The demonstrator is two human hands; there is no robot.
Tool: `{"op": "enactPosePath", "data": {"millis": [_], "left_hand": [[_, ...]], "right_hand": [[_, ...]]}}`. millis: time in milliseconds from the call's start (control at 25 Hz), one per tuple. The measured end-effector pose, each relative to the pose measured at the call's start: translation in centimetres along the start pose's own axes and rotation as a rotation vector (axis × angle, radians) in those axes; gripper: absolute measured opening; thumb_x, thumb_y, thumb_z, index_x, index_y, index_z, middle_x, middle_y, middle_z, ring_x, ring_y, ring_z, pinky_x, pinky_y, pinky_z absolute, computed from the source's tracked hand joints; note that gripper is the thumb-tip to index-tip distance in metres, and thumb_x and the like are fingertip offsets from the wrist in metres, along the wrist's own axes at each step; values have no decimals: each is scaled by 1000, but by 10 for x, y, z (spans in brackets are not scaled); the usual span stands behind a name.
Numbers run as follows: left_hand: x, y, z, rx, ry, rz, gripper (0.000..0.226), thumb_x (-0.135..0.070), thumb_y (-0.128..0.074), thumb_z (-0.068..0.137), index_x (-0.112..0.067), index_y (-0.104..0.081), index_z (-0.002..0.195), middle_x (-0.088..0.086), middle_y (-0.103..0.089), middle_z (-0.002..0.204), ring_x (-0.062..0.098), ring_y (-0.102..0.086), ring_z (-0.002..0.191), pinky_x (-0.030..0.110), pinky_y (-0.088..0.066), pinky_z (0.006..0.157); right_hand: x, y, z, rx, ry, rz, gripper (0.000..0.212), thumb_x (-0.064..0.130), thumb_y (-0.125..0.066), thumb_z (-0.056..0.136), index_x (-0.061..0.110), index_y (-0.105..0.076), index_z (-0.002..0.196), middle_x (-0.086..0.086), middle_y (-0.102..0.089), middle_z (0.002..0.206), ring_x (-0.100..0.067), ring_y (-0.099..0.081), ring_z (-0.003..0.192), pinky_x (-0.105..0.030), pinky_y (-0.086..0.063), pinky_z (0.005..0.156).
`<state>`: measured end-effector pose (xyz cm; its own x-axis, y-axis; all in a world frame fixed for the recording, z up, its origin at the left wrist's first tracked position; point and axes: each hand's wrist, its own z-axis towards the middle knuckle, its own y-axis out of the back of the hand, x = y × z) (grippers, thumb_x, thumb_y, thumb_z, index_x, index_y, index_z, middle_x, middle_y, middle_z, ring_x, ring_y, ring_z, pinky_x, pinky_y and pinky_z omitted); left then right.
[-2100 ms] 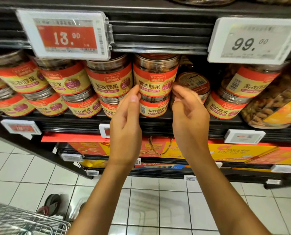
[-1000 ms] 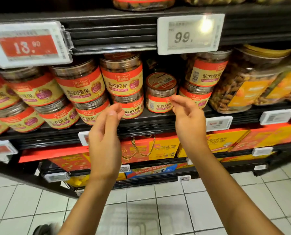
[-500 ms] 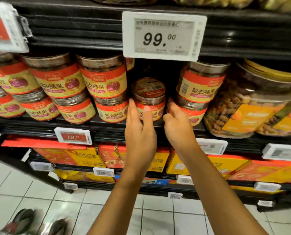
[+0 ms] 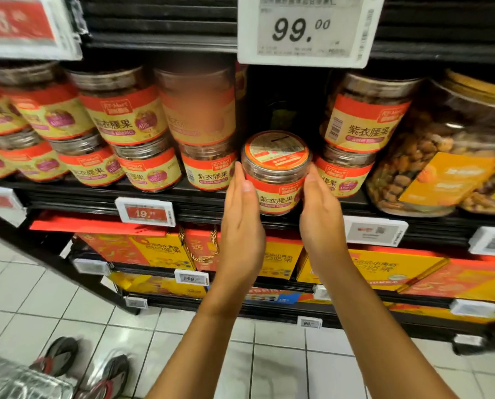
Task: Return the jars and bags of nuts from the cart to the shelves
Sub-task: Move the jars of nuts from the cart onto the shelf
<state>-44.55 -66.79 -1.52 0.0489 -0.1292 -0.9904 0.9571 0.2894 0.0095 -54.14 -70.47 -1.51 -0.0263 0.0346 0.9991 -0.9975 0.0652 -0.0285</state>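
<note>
Red-labelled jar at the shelf lip; left hand, right hand flat against it (fingers straight) — uneven pushing could tip it.

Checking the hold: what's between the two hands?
In the head view, one small nut jar on the shelf, with the left hand and right hand flanking its sides.

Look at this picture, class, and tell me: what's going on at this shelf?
A person is restocking a shop shelf. The left hand and right hand, fingers straight, press the sides of one small red-labelled jar at its front edge, in a gap between stacked jars of the same kind. A corner of the cart shows at lower left.
</note>
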Motion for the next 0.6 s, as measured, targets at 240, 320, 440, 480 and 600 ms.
{"op": "enactPosePath", "data": {"millis": [240, 320, 440, 480, 600], "left_hand": [[-4, 25, -35, 129, -24, -105, 58, -47, -25, 92, -22, -37, 143, -9, -43, 144, 0, -39, 132, 27, -35, 111], [-10, 30, -48, 151, -2, -136, 55, -47, -29, 89, -24, -46, 136, -9, -53, 135, -2, -48, 123, 15, -42, 99], [-15, 39, -65, 169, 11, -161, 45, -45, -36, 84, -31, -59, 120, -9, -62, 121, -2, -57, 112, 7, -45, 82], [-16, 42, -69, 183, 4, -169, 40, -44, -38, 84, -34, -62, 114, -9, -65, 117, 1, -59, 111, 8, -45, 81], [-12, 43, -71, 185, -41, -158, 27, -40, -45, 88, -39, -69, 99, -11, -69, 108, 7, -61, 110, 20, -47, 90]], "right_hand": [[-7, 13, -43, -67, 114, 17, 34, 27, -35, 100, 22, -53, 129, 8, -58, 125, 0, -53, 117, -15, -48, 91], [-2, 13, -53, -148, 91, 31, 27, 30, -33, 100, 31, -56, 115, 12, -58, 115, 10, -55, 105, -7, -47, 80], [6, 11, -63, -193, -88, 91, 28, 46, -27, 98, 42, -54, 103, 20, -62, 100, 18, -58, 85, -4, -47, 64], [8, 12, -66, -181, -132, 102, 33, 52, -26, 95, 42, -55, 105, 22, -67, 92, 15, -61, 82, -6, -49, 62], [10, 14, -71, -191, -210, 181, 40, 60, -27, 92, 36, -59, 88, 22, -69, 61, 9, -65, 60, -11, -50, 49]]}}
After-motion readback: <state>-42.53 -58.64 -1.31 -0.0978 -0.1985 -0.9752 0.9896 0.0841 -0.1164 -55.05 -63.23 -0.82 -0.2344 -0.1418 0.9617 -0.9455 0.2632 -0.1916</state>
